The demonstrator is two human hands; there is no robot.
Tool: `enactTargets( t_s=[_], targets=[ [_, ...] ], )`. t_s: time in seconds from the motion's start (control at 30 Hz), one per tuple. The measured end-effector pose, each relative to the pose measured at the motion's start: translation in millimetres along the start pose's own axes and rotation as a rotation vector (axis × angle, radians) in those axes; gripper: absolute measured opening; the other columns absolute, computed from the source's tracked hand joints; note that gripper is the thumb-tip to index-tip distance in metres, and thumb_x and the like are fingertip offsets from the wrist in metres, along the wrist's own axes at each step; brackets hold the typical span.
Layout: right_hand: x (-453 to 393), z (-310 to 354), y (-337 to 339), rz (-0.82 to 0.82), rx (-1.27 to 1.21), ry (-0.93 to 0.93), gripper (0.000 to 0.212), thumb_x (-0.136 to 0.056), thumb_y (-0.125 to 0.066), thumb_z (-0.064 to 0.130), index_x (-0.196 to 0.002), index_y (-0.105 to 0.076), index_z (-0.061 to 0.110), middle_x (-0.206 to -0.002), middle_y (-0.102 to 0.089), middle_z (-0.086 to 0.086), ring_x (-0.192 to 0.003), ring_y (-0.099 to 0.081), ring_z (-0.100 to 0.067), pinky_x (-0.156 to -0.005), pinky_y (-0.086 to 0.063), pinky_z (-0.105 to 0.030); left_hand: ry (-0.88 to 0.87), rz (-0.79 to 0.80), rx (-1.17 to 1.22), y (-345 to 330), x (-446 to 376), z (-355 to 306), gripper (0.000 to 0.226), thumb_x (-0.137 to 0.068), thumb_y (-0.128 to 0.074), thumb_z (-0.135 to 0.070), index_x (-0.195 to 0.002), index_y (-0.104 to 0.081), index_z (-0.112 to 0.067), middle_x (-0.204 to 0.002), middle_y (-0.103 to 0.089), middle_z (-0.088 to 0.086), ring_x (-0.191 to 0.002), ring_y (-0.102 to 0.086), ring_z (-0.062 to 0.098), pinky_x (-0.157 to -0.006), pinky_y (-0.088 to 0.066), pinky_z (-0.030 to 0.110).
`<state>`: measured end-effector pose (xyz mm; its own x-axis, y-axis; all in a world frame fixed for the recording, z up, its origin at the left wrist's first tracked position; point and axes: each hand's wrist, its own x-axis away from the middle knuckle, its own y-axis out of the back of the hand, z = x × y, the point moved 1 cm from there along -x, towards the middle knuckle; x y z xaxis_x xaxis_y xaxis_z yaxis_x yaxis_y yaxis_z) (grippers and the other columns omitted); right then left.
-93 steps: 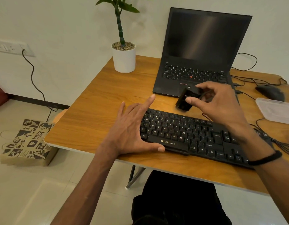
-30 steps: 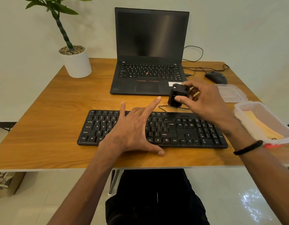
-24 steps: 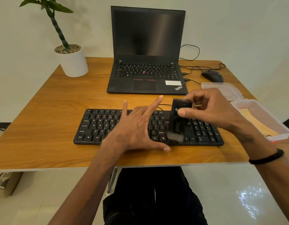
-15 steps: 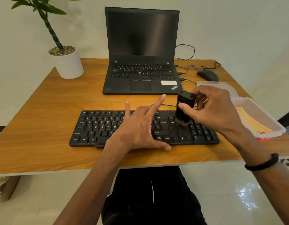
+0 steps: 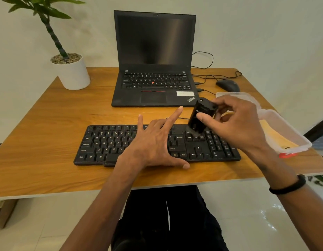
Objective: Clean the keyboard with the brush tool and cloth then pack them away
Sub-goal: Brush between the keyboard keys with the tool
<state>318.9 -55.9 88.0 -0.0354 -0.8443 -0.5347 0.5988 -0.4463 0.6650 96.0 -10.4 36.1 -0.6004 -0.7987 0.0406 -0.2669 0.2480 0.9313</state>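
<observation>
A black keyboard [image 5: 106,144] lies across the near half of the wooden desk [image 5: 48,134]. My left hand [image 5: 153,144] rests flat on its middle keys, fingers spread, holding nothing. My right hand [image 5: 235,124] grips a black brush tool [image 5: 200,115] upright, its bristle end touching the keys left of the number pad. A clear plastic box [image 5: 291,136] at the right desk edge holds a yellow cloth [image 5: 276,136].
An open black laptop [image 5: 154,57] stands behind the keyboard. A white pot with a plant [image 5: 71,71] is at the back left. A black mouse [image 5: 227,85], cables and a clear lid [image 5: 236,96] lie at the back right.
The right hand carried the brush tool over the right part of the keyboard, from the front rows back toward the upper keys. The left hand stayed on the keys. The view shifted.
</observation>
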Motion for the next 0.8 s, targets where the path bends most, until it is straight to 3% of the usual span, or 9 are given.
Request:
enactTargets(
  t_s=[0.1,0.27,0.47,0.6,0.8],
  targets=[
    [1.0,-7.9,-12.0,0.023,-0.023,-0.079,0.033,-0.084,-0.083,0.045,-0.108,-0.073,0.025,-0.088,-0.071,0.014,-0.08,-0.068,-0.006,-0.067,-0.059,-0.023,-0.001,-0.012,-0.005,-6.7,-3.1,-7.5,0.146,-0.054,-0.063,-0.099,-0.147,0.039,-0.053,-0.169,-0.028,0.005,-0.158,-0.02,0.026,-0.12,0.01,0.073],
    [-6.0,-31.4,11.2,-0.103,0.171,-0.147,0.04,-0.083,-0.083,0.043,-0.112,-0.073,0.018,-0.092,-0.072,0.007,-0.077,-0.065,-0.004,-0.069,-0.057,-0.022,0.025,-0.002,-0.016,-8.2,-9.0,-13.6,0.147,-0.053,-0.064,-0.098,-0.144,0.043,-0.054,-0.168,-0.028,0.005,-0.158,-0.02,0.027,-0.12,0.011,0.074],
    [14.4,-37.5,22.7,-0.088,0.057,-0.224,0.035,-0.081,-0.085,0.044,-0.107,-0.074,0.023,-0.087,-0.072,0.011,-0.076,-0.067,-0.006,-0.064,-0.052,-0.012,0.047,-0.001,-0.008,-9.2,-11.4,-11.1,0.151,-0.048,-0.065,-0.099,-0.142,0.044,-0.055,-0.169,-0.027,0.005,-0.158,-0.02,0.027,-0.12,0.012,0.073],
    [17.4,-42.3,34.7,-0.185,0.21,-0.233,0.04,-0.083,-0.082,0.043,-0.111,-0.074,0.014,-0.092,-0.076,0.001,-0.076,-0.068,-0.008,-0.068,-0.056,-0.022,0.045,-0.001,-0.017,-11.3,-11.6,-8.9,0.15,-0.047,-0.061,-0.102,-0.143,0.044,-0.054,-0.169,-0.026,0.003,-0.158,-0.018,0.026,-0.12,0.011,0.073],
    [37.2,-32.9,38.5,-0.132,0.025,-0.296,0.028,-0.079,-0.088,0.037,-0.098,-0.074,0.022,-0.078,-0.07,0.012,-0.068,-0.065,-0.008,-0.061,-0.053,-0.014,0.04,-0.012,-0.017,-13.0,-12.1,-8.4,0.151,-0.046,-0.061,-0.102,-0.143,0.044,-0.054,-0.168,-0.028,0.002,-0.158,-0.02,0.026,-0.12,0.012,0.073]
  ],
)
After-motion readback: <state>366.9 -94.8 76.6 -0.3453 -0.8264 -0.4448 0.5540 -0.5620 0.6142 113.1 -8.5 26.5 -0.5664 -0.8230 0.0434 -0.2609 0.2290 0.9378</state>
